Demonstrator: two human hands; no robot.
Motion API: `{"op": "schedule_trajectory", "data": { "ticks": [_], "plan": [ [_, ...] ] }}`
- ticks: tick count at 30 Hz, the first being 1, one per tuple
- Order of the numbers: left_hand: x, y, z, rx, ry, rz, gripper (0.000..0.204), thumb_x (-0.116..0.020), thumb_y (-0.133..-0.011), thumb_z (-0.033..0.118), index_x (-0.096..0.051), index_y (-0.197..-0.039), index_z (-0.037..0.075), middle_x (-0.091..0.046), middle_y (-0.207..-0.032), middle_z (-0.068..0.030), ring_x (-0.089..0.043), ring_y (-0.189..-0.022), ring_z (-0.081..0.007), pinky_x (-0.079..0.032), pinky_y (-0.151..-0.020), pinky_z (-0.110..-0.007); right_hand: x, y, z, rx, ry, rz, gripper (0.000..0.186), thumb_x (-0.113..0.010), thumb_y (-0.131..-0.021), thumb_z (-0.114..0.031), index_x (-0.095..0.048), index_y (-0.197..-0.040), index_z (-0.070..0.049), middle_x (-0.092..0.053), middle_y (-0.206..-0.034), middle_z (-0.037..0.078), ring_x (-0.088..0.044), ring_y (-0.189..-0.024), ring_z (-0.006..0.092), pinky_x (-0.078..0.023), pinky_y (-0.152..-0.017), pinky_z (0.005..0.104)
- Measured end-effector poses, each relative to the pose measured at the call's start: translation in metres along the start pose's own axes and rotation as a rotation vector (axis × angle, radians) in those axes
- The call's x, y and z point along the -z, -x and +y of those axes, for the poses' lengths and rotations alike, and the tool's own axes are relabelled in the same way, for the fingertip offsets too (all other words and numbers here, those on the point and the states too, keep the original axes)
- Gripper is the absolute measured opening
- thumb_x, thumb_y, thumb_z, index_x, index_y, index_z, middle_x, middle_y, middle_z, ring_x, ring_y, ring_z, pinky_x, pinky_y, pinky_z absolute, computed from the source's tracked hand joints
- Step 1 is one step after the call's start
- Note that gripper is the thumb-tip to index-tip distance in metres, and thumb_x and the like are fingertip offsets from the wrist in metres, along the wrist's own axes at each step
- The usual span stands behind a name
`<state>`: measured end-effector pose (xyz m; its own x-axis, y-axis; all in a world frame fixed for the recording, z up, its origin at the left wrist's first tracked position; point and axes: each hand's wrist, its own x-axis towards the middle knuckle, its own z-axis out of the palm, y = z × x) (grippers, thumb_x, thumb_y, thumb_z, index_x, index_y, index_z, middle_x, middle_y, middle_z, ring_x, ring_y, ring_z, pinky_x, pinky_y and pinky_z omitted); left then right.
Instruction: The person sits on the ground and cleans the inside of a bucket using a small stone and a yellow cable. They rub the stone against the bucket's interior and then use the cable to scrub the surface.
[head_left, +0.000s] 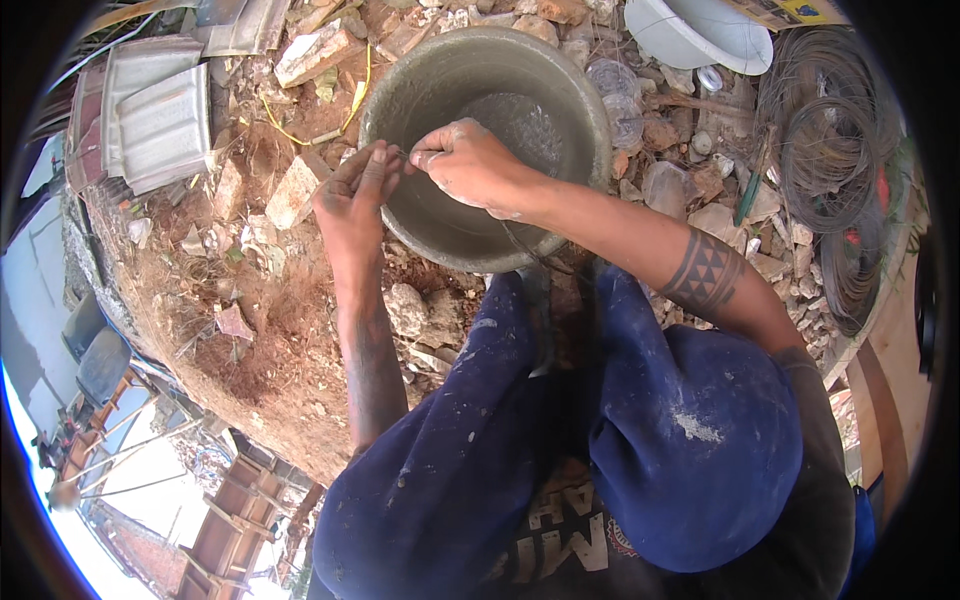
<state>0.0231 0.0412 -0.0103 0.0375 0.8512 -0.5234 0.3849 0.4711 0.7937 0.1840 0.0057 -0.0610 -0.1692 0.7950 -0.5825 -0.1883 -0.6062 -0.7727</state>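
Over the left side of a round grey basin (480, 45), my two hands meet with their fingertips close together. My left hand (352, 195) is at the basin's left rim, thumb and fingers pinched. Reaching across the basin, my right hand (472, 168) also pinches, its fingers curled and smeared with pale dirt. What lies between the fingertips is too small to make out. A thin dark strand (518, 240) shows below my right wrist and runs over the near rim; whether a hand holds it, I cannot tell. The basin's inside is coated in grey, with a wet-looking bottom.
Coils of dark wire (825, 150) lie at the right, near a white tub (700, 35). Roof tiles (160, 115) are stacked at the far left. Broken stones (295, 190) and a yellow strap (358, 95) lie on the reddish soil. My knees in blue trousers (690, 430) are close to the basin.
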Motion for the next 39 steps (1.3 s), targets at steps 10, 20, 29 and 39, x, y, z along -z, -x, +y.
{"op": "schedule_trajectory", "data": {
  "ticks": [10,20,29,39],
  "plan": [
    [0.004,-0.072,-0.025,-0.357,-0.718,0.155,0.041,-0.074,-0.09,0.022,-0.066,-0.124,0.001,-0.072,-0.108,-0.0252,-0.069,-0.105,-0.0413,-0.051,-0.095,-0.047,0.066,0.068,-0.107,0.191,0.538,-0.092,0.021,-0.06,-0.098,-0.017,-0.073,-0.098,-0.001,-0.059,-0.068,0.003,-0.051,-0.057,0.0128,-0.043,-0.058,0.0296],
    [-0.008,-0.067,-0.033,-0.517,-0.666,0.095,0.056,-0.071,-0.081,-0.001,-0.053,-0.133,-0.002,-0.066,-0.124,-0.0252,-0.065,-0.114,-0.04,-0.05,-0.1,-0.043,0.018,-0.044,-0.039,0.168,0.882,0.079,0.026,-0.056,-0.089,-0.012,-0.074,-0.104,0.0,-0.071,-0.1,0.026,-0.069,-0.096,0.0418,-0.055,-0.085,0.0475],
    [0.004,-0.062,-0.043,-0.144,0.216,-0.156,0.053,-0.07,-0.088,-0.002,-0.051,-0.136,-0.012,-0.066,-0.124,-0.0192,-0.066,-0.107,-0.0211,-0.054,-0.091,-0.033,0.008,-0.059,0.017,0.192,0.567,0.147,0.025,-0.059,-0.088,-0.015,-0.075,-0.106,-0.007,-0.073,-0.109,0.017,-0.068,-0.104,0.0387,-0.053,-0.091,0.0463],
    [0.001,-0.059,-0.048,-0.105,0.432,-0.079,0.04,-0.068,-0.096,0.008,-0.058,-0.13,-0.01,-0.069,-0.119,-0.017,-0.067,-0.104,-0.0206,-0.054,-0.089,-0.032,0.006,-0.049,0.013,0.276,0.541,0.134,0.025,-0.058,-0.097,-0.024,-0.075,-0.104,-0.008,-0.073,-0.102,0.017,-0.068,-0.098,0.0366,-0.051,-0.085,0.0467]
  ]
}}
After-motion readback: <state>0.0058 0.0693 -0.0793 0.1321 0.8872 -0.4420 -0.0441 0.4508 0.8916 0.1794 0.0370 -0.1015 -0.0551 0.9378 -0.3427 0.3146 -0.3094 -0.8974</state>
